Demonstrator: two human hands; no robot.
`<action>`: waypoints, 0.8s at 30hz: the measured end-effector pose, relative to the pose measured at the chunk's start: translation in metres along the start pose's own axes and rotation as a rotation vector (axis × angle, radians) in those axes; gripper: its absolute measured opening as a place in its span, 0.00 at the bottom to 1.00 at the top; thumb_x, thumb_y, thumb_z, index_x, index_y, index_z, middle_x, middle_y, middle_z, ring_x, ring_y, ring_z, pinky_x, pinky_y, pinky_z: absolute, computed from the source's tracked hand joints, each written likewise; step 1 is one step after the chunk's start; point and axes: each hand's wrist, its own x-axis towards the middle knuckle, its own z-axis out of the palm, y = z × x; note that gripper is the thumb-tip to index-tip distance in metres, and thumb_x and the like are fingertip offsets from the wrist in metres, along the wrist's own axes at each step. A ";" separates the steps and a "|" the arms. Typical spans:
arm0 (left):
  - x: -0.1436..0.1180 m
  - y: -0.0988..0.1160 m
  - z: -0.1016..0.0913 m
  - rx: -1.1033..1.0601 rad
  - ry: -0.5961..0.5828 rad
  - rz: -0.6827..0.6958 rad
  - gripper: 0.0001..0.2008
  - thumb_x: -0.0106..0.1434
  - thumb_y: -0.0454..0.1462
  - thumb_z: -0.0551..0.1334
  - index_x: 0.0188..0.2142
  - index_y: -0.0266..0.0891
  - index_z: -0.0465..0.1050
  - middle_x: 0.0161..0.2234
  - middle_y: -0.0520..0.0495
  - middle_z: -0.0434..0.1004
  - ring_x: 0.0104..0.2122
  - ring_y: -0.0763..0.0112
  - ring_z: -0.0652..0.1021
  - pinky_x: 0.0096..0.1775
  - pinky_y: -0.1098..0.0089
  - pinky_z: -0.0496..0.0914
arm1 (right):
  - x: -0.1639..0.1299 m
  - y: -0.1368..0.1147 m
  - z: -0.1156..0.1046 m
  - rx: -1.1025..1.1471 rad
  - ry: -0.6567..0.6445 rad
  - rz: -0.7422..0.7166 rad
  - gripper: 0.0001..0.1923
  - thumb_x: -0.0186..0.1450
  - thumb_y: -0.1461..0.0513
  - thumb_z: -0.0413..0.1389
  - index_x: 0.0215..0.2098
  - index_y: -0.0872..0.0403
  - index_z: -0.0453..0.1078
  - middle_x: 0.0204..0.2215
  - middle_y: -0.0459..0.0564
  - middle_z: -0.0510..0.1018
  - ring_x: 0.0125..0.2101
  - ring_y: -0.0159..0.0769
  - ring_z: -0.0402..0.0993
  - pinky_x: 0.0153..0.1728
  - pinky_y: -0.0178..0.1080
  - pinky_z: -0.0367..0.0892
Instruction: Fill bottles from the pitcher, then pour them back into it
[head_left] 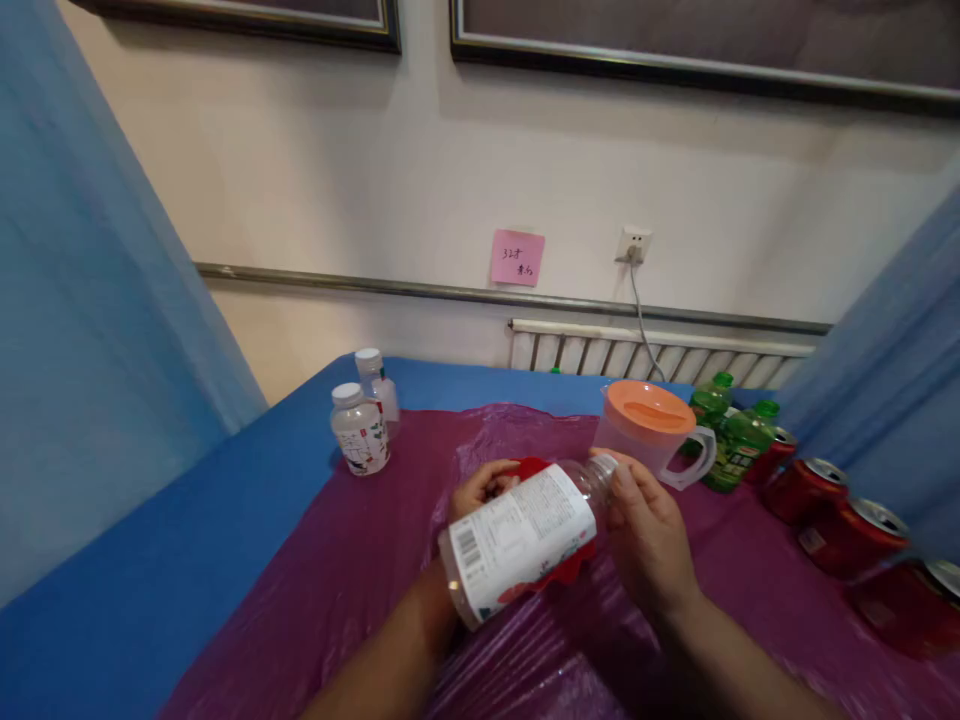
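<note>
A clear plastic bottle [525,535] with a white printed label and barcode lies tilted in front of me, its neck up to the right. My right hand [649,525] grips it at the neck and white cap [602,466]. Behind the bottle is my left hand [484,485], its fingers curled; the bottle hides much of it, so what it holds cannot be made out. A red object with a jagged edge [581,562] shows beneath the bottle, close to the left fingers; its kind is unclear.
Two white-capped bottles [361,435] stand at the left on purple plastic sheeting [300,590] over a blue cover [172,530]. To the right are a pitcher with an orange lid [649,408], green bottles [742,445] and several red cans [851,540]. Blue curtains [90,300] flank the table.
</note>
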 end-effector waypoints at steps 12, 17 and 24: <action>0.003 0.048 -0.015 0.033 -0.694 -0.058 0.39 0.49 0.64 0.69 0.52 0.40 0.77 0.50 0.37 0.81 0.47 0.52 0.81 0.47 0.59 0.74 | 0.002 -0.004 -0.036 -0.151 -0.126 -0.274 0.12 0.67 0.58 0.61 0.49 0.47 0.76 0.44 0.49 0.78 0.44 0.37 0.75 0.47 0.40 0.70; 0.006 0.053 -0.021 0.387 -0.671 0.149 0.44 0.45 0.59 0.74 0.59 0.45 0.71 0.55 0.39 0.78 0.50 0.47 0.80 0.53 0.52 0.73 | -0.001 -0.007 -0.024 -0.283 -0.142 -0.500 0.18 0.66 0.62 0.61 0.54 0.47 0.72 0.48 0.51 0.75 0.49 0.39 0.73 0.51 0.41 0.68; 0.016 0.039 -0.022 0.830 -0.405 0.674 0.33 0.55 0.41 0.71 0.60 0.47 0.67 0.54 0.41 0.79 0.50 0.53 0.81 0.50 0.56 0.76 | 0.008 -0.012 -0.021 -0.401 -0.158 -0.544 0.14 0.67 0.60 0.60 0.51 0.50 0.73 0.43 0.51 0.75 0.44 0.37 0.74 0.46 0.39 0.70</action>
